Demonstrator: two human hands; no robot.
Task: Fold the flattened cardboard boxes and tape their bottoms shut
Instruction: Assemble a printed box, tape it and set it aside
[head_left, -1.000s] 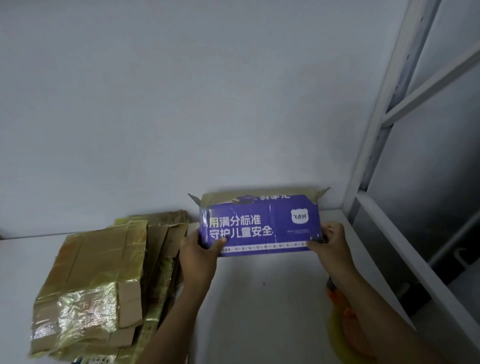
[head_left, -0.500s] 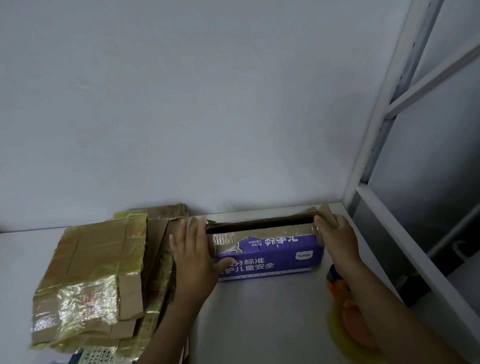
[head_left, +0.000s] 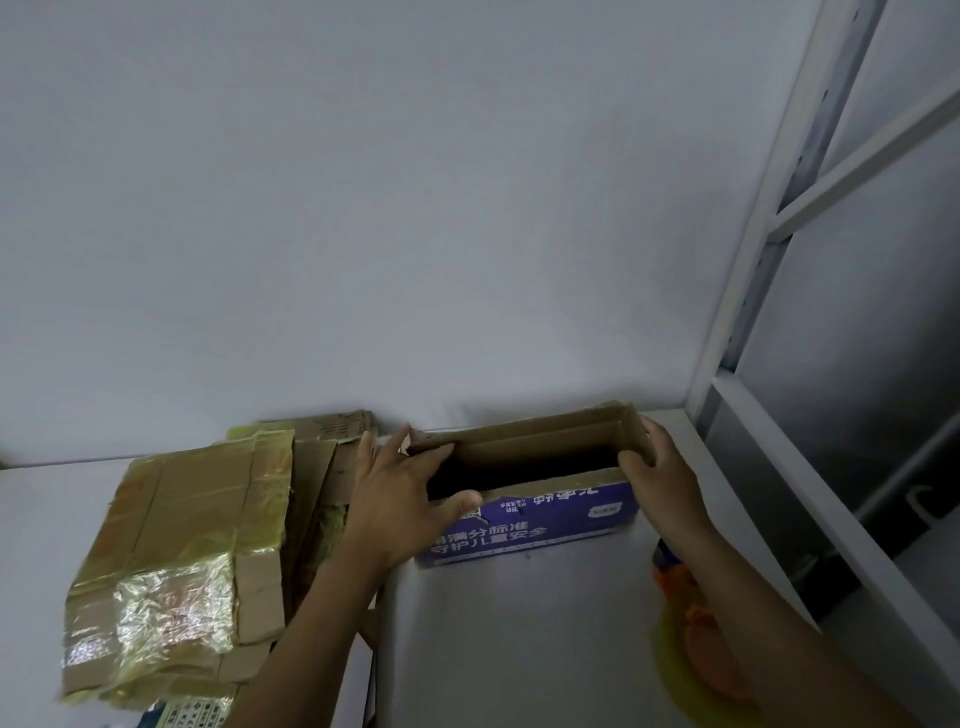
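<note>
— White desk (head_left: 519, 649) against a plain pale wall (head_left: 363, 208): which container stands at its back edge?

— Purple cardboard box (head_left: 545, 525), set up as a long trough, long side toward the viewer, opening upward. White characters are printed on the purple front panel; the inner walls are bare brown board. The interior lies in deep shadow, so any contents cannot be told.

— How do the hands lie?

— Left hand (head_left: 400, 499): fingers stretched nearly straight across the box's left end, thumb resting at the top edge of the front wall. Right hand (head_left: 660, 473): fingers curled round the right end wall, thumb on the near rim, gripping it.

— And around the box?

— Left of it, just beside the left hand, a stack of flattened cardboard boxes (head_left: 176, 561) patched with glossy yellowish tape lies on the desk. Near the right forearm sits an orange and yellow object (head_left: 680, 613), partly hidden, its kind unclear. A white metal frame (head_left: 748, 291) rises at the desk's right edge.
</note>
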